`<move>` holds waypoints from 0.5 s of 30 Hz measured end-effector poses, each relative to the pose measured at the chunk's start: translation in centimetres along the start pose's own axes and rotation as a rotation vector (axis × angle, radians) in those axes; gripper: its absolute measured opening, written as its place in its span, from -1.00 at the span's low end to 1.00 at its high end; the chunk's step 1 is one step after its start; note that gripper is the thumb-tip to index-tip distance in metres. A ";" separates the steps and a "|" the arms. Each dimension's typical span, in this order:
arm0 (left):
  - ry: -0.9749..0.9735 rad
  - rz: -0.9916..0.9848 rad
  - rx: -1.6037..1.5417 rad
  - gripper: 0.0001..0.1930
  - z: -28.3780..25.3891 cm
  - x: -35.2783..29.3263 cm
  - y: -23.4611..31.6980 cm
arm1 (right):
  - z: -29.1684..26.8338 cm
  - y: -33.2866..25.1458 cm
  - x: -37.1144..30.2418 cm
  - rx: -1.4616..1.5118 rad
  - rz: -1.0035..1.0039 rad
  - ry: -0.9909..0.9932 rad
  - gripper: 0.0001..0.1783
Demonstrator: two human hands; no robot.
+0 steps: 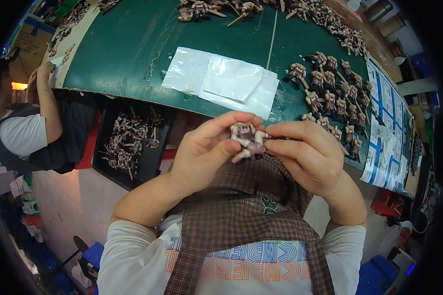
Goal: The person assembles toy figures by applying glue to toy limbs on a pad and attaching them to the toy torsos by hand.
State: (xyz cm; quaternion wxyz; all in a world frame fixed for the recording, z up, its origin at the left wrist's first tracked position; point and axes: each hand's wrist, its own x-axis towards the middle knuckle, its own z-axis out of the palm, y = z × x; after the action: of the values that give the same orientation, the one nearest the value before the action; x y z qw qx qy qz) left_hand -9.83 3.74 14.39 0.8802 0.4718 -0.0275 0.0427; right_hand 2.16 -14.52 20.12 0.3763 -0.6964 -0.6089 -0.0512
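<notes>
Sitting between both hands, just in front of the green worktop (118, 44), the small figurine (245, 135) touched each, its long axis running roughly away from the chest. The left hand (206, 147) curled around its left side, grip clamped on it, thumb low; the right hand (305, 152) reached inward, fingertips pinched together on its right edge.

The left hand (204, 150) cups a small figure (248, 140) in front of a brown checked apron (246, 204), and the right hand (310, 152) pinches it from the other side. Just beyond, white sheets (234, 78) lie on the green table (123, 49). I see more figures (340, 103) grouped to the right, a black tray (166, 123) of parts (120, 152) at the left, and a seated co-worker (24, 130) past it.
</notes>
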 end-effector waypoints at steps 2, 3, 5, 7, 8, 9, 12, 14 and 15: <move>0.065 -0.043 -0.013 -0.54 -0.1 0.0 0.0 | 0.4 0.2 0.3 0.020 0.017 0.006 -0.70; 0.126 -0.083 -0.022 -0.47 0.0 0.1 0.0 | 0.5 0.1 0.3 0.036 0.031 0.015 -0.69; 0.138 -0.095 -0.037 -0.47 0.6 0.1 0.2 | 1.2 0.2 0.0 0.024 0.040 0.027 -0.66; 0.206 -0.083 -0.162 -0.59 0.8 0.1 0.0 | 1.6 0.2 0.2 0.022 0.047 0.036 -0.63; 0.208 -0.082 -0.162 -0.59 0.7 -0.1 0.0 | 1.7 -0.1 0.4 0.045 0.082 0.022 -0.58; 0.207 -0.121 -0.248 -0.59 0.7 -0.2 -0.1 | 1.8 -0.4 0.4 0.064 0.120 0.007 -0.53; 0.206 -0.208 -0.354 -0.58 0.6 -0.4 -0.1 | 1.9 -0.2 0.3 -0.155 0.056 -0.043 -0.46; 0.210 -0.255 -0.373 -0.58 0.8 -0.4 -0.1 | 2.5 0.2 -0.1 -0.252 -0.007 0.016 -0.45; 0.232 -0.289 -0.323 -0.59 1.0 -0.4 -0.1 | 2.8 0.3 -0.3 -0.350 -0.068 0.077 -0.45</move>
State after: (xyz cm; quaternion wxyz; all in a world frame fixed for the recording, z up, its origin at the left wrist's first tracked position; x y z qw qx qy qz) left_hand -10.23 2.84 14.77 0.9383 0.3162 0.1354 -0.0349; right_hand 1.26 -13.13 17.82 0.2705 -0.7277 -0.5992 -0.1958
